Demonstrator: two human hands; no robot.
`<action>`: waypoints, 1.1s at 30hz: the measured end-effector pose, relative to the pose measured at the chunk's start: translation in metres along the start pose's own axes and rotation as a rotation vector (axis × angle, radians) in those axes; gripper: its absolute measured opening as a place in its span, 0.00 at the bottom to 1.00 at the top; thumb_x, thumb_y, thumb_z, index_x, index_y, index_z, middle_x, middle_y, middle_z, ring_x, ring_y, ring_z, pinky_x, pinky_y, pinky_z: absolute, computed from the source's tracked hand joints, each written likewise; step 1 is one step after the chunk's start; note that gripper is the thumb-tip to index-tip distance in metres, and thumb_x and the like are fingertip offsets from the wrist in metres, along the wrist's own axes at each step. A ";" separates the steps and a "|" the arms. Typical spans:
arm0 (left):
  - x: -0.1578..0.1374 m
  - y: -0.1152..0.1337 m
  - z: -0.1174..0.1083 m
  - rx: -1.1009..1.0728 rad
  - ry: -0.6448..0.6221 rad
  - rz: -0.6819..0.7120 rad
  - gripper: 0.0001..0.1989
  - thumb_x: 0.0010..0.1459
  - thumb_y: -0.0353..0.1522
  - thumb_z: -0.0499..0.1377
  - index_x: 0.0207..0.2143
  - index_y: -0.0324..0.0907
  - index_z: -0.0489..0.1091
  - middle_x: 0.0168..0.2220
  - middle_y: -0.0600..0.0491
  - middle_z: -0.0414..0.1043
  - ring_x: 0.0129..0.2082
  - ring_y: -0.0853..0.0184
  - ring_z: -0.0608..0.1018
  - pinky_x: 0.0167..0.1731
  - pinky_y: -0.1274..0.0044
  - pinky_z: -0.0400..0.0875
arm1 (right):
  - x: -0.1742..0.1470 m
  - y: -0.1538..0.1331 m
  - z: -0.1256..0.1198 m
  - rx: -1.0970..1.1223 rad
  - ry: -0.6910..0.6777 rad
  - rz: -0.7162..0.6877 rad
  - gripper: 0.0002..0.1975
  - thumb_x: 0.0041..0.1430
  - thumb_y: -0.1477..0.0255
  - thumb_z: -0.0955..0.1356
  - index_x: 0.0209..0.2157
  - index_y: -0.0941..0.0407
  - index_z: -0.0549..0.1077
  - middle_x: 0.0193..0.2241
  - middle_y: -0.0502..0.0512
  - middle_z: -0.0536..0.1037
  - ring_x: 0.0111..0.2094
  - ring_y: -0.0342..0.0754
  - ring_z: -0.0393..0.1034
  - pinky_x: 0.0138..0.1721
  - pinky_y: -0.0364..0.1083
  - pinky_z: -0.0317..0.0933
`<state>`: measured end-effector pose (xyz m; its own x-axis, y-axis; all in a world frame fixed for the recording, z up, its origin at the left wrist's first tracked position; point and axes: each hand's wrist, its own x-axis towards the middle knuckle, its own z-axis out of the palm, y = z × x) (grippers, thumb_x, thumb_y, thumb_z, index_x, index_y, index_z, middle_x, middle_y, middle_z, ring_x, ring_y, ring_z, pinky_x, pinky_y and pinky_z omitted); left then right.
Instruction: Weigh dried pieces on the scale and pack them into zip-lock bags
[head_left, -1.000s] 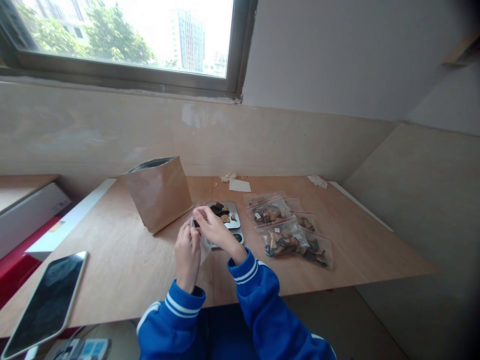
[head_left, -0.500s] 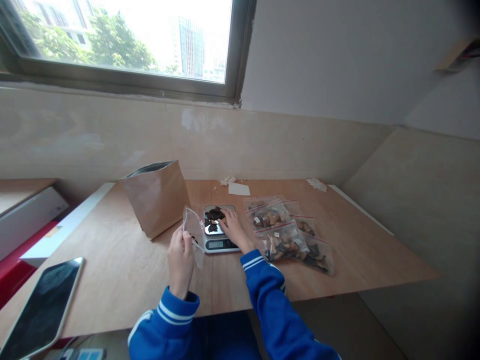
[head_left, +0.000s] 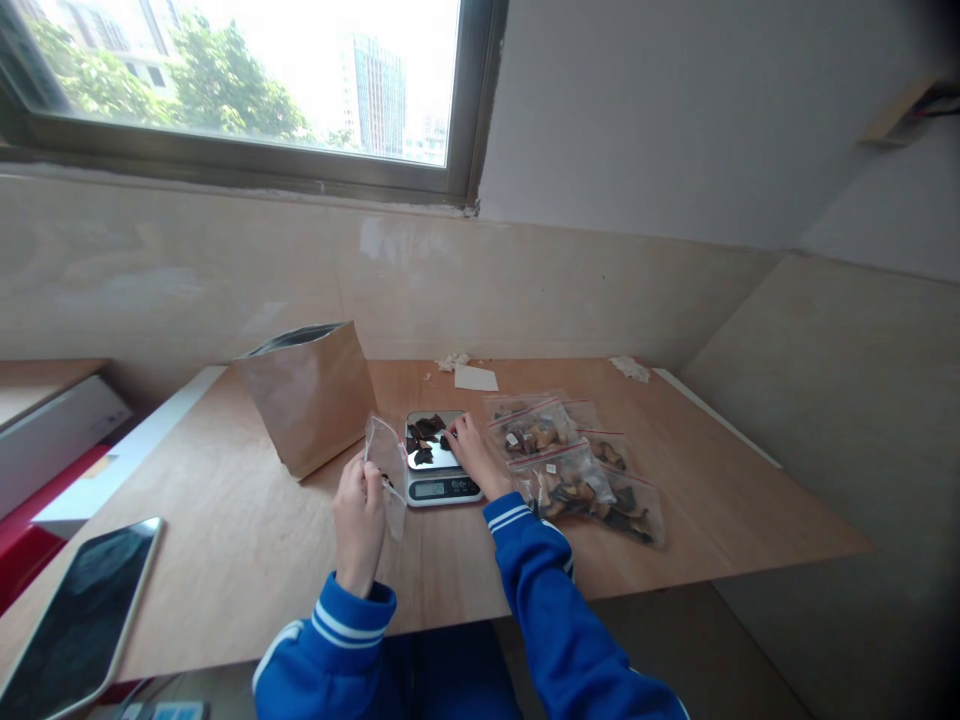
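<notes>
My left hand [head_left: 358, 520] is closed on the edge of a clear zip bag [head_left: 387, 455]; a little dark material shows inside it. Just right of the bag sits a small digital kitchen scale [head_left: 450, 490] with a mirror-like plate. Several dark, curled dried pieces [head_left: 424, 428], resembling dried peel, lie on the plate, mostly at its left. My right hand [head_left: 477, 455] reaches over the plate's right side, thumb and fingers pinched at a dark dried piece [head_left: 444, 440]. The fingers partly cover it. The display is lit, its digits too small to read.
Several filled zip bags [head_left: 566, 490] of dried pieces overlap right of the scale. An open brown paper bag [head_left: 311, 400] stands at the back left. A tablet [head_left: 82, 620] lies at the left edge. A white card [head_left: 475, 378] and crumpled tissue [head_left: 453, 361] lie near the wall.
My right hand has drawn slightly back to the right across the scale plate, its fingers now more curled, uncovering more of the plate. My left hand still holds the zip bag.
</notes>
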<state>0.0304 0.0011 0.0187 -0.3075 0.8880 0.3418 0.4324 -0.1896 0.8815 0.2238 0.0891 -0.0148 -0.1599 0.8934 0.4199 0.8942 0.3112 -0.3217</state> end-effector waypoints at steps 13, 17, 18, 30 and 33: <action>0.006 0.000 0.014 0.033 0.007 0.077 0.20 0.64 0.38 0.44 0.46 0.38 0.70 0.47 0.42 0.73 0.50 0.58 0.73 0.53 0.65 0.66 | 0.026 -0.061 -0.027 0.678 0.206 0.212 0.08 0.63 0.67 0.64 0.33 0.55 0.69 0.35 0.54 0.70 0.38 0.47 0.69 0.43 0.46 0.65; 0.007 0.003 0.017 0.028 0.012 0.102 0.19 0.65 0.36 0.43 0.48 0.38 0.69 0.49 0.42 0.72 0.51 0.59 0.73 0.52 0.66 0.67 | 0.023 -0.107 -0.050 0.593 0.086 0.077 0.05 0.63 0.72 0.64 0.32 0.56 0.69 0.36 0.53 0.68 0.37 0.46 0.69 0.43 0.47 0.65; 0.006 0.003 0.017 0.027 0.018 0.109 0.19 0.65 0.36 0.43 0.48 0.38 0.69 0.49 0.42 0.72 0.51 0.59 0.73 0.52 0.66 0.67 | 0.021 -0.114 -0.053 0.539 0.043 0.048 0.04 0.62 0.74 0.65 0.32 0.56 0.69 0.37 0.54 0.67 0.37 0.46 0.69 0.43 0.47 0.64; 0.006 -0.002 0.000 -0.011 0.026 -0.022 0.22 0.64 0.40 0.43 0.46 0.37 0.69 0.44 0.42 0.74 0.45 0.58 0.75 0.47 0.66 0.68 | 0.014 -0.084 -0.046 0.608 0.056 -0.053 0.14 0.68 0.66 0.58 0.46 0.54 0.71 0.47 0.56 0.72 0.47 0.46 0.68 0.50 0.47 0.62; 0.007 -0.004 -0.002 -0.007 0.048 -0.025 0.21 0.63 0.40 0.44 0.47 0.38 0.69 0.45 0.42 0.73 0.47 0.57 0.74 0.48 0.65 0.68 | 0.014 -0.055 -0.017 0.364 -0.029 0.021 0.20 0.62 0.63 0.65 0.54 0.55 0.68 0.59 0.63 0.63 0.62 0.56 0.53 0.60 0.56 0.50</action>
<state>0.0247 0.0075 0.0183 -0.3584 0.8716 0.3346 0.4179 -0.1707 0.8923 0.1792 0.0794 0.0233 -0.1599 0.9079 0.3874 0.6908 0.3833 -0.6130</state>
